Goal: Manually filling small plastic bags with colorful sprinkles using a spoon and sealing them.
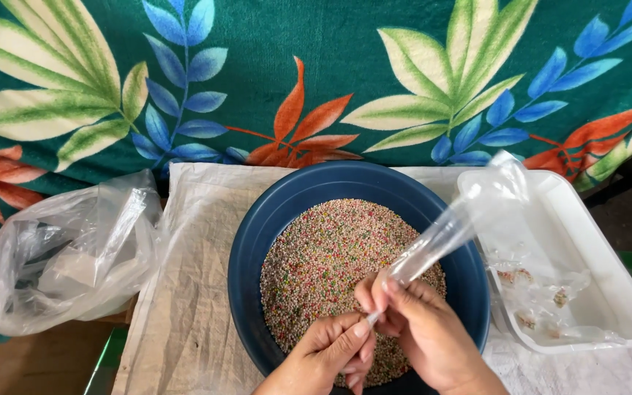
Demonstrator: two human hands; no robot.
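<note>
A dark blue round basin (pixel 257 219) sits in front of me, filled with small multicoloured beads (pixel 323 256). Over its near edge my right hand (pixel 422 325) pinches the lower end of a narrow clear plastic bag (pixel 462 216) that slants up to the right, its mouth open above the white tray. My left hand (pixel 330 351) touches the very tip of that bag with thumb and fingers, just left of my right hand. The bag looks empty.
A white rectangular plastic tray (pixel 608 285) at the right holds a few small clear packets with beads. A crumpled clear plastic bag (pixel 74 249) lies at the left. A pale woven sack (pixel 192 292) covers the table; a green leaf-patterned cloth (pixel 330 73) hangs behind.
</note>
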